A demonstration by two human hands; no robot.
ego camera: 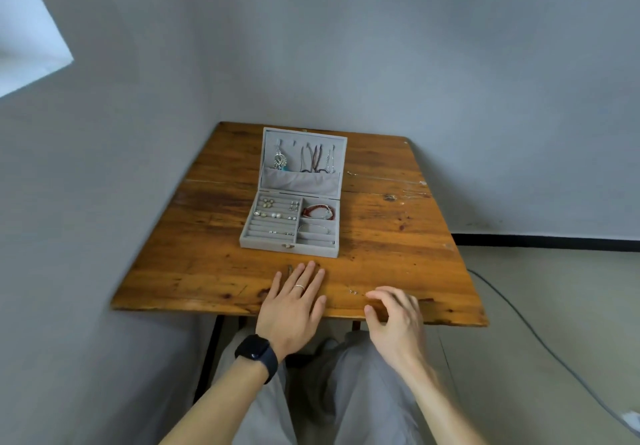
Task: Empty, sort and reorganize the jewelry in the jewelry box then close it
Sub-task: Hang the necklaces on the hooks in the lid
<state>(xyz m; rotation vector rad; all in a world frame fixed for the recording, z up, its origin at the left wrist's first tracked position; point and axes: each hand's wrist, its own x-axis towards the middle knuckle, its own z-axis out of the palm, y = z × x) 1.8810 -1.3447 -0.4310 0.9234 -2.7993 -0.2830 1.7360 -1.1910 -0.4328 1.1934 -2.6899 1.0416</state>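
Blurring right hand (394,316), thin chains (420,183) faint

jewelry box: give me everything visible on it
The jewelry box is grey, fabric-lined by its look, and open, lid raised at the back, on the wooden table. Necklaces and a dangling piece hang from hooks in the lid above a pocket. The base holds ring rolls with small earrings on the left, a red bracelet and a silver bangle in separate right compartments, a metal clasp in front. Left hand and right hand lie clear of it.
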